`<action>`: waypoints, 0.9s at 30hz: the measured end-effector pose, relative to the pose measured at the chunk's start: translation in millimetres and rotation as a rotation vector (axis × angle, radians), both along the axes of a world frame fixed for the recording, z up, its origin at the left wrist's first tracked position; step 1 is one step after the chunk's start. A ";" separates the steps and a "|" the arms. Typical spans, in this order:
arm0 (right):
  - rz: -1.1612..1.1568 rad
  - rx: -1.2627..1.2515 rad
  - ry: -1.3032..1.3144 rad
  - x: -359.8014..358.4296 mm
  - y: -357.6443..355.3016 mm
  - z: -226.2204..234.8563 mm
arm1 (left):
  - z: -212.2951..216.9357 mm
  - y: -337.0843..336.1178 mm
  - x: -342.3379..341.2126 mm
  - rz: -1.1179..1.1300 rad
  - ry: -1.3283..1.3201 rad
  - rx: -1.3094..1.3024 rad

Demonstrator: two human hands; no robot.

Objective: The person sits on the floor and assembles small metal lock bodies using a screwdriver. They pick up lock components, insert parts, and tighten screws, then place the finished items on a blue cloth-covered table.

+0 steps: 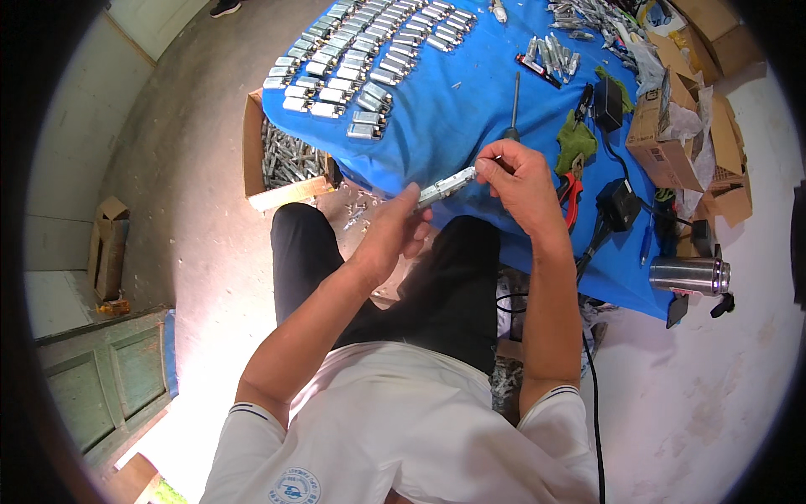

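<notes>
A slim silver-grey metal part, long and narrow with a jointed-looking outline, is held tilted above my lap, at the near edge of the blue-covered table. My left hand is closed around its lower left end, thumb on top. At its upper right end my right hand has thumb and forefinger pinched together. Whatever is between those fingertips is too small to tell. Just beyond the right hand lies a screwdriver with a dark handle, its shaft pointing away.
Rows of silver metal pieces cover the table's far left. To the right lie red-handled pliers, a green cloth, black adapters with cables, and a steel flask. Cardboard boxes stand beyond. A box of metal parts sits left.
</notes>
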State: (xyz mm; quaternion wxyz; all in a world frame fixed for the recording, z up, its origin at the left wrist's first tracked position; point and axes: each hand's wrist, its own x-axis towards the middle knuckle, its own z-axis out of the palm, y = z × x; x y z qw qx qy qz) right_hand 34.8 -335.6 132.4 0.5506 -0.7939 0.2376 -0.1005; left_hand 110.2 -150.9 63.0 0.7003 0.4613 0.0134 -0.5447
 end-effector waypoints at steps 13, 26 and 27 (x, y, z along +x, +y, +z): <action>-0.103 -0.350 -0.049 -0.1 -7.7 -14.6 | -9.1 -19.3 -12.9 0.010 0.070 0.091; -0.448 -0.804 0.168 -11.4 -5.5 -29.2 | -14.2 -25.5 -15.5 0.066 0.046 0.129; -0.424 -0.799 0.222 -10.6 -5.7 -28.7 | -14.3 -25.6 -15.4 0.069 0.036 0.132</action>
